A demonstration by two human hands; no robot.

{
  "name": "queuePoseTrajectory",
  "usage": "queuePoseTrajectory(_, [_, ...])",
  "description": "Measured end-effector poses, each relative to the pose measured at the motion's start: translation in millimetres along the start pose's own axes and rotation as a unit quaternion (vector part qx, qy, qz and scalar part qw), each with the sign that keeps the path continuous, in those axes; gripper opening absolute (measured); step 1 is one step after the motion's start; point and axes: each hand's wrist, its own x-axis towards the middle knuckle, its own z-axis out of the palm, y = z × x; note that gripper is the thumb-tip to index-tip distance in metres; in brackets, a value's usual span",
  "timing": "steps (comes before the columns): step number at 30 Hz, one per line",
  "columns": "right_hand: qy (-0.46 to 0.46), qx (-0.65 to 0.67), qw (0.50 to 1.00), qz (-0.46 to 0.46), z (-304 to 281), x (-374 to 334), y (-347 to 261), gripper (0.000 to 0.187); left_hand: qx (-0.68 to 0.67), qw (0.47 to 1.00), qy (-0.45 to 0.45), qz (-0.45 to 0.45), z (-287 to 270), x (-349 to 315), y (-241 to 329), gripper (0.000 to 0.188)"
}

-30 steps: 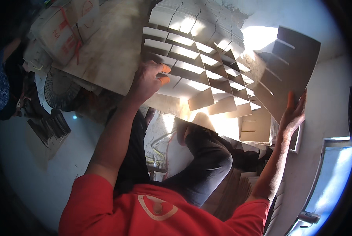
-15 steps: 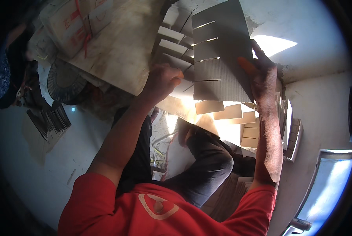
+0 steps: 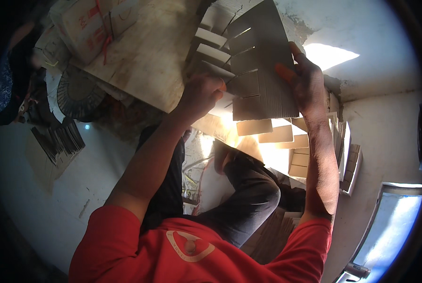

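Slotted sheet: we see a grey-brown, flat rectangular cardboard sheet (image 3: 267, 75) with narrow parallel slots along its left side; it is up in front of a pale cardboard grid of crossed strips (image 3: 213, 53), hiding much of it.
Right hand: we find the right hand (image 3: 310, 82) closed on the sheet's right edge, an orange finger covering (image 3: 284, 72) lying over its near face.
Left hand: the left hand (image 3: 201, 95) has its fingers curled in narrow beside the grid, just left of the sheet; we cannot tell whether it pinches a strip.
Cardboard's handling: we judge the sheet light and fairly stiff, yet apt to bow across its width; its dry surface should give good grip.
Slotted side: we would treat the tongues between the slots as the weak part, easily creased or torn.
Place to hold: we favour the solid right edge, near mid-height, with thumb and fingers on opposite faces and the slots left free.
Grid's strips: thin and likely to flex, we think, so a light touch near a crossing suits them best.
Table: we see the pale wooden table (image 3: 154, 54) reaching out to the left, bearing a pale wrapped package (image 3: 86, 35) with a red strap (image 3: 108, 42).
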Motion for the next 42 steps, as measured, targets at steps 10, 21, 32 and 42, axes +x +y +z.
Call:
queuePoseTrajectory(10, [0.018, 0.031, 0.999, -0.015, 6.6, -3.1, 13.6, 0.056, -0.009, 1.0, -0.007, -0.006, 0.1, 0.0, 0.8, 0.012])
queuePoseTrajectory(21, [-0.119, -0.029, 0.992, -0.035, 48.6, 3.0, 6.6, 0.05, 0.019, 1.0, -0.023, -0.004, -2.5, 1.9, 7.1, 0.013])
queuePoseTrajectory(32, [-0.193, -0.025, 0.981, -0.013, 52.6, 15.2, 11.6, 0.034, 0.033, 0.999, -0.01, -0.005, 4.6, 4.2, 2.2, 0.014])
queuePoseTrajectory(42, [-0.25, -0.032, 0.967, 0.023, 31.9, 7.6, -11.1, 0.031, 0.032, 0.999, 0.007, 0.013, 6.3, 3.4, 2.5, 0.012])
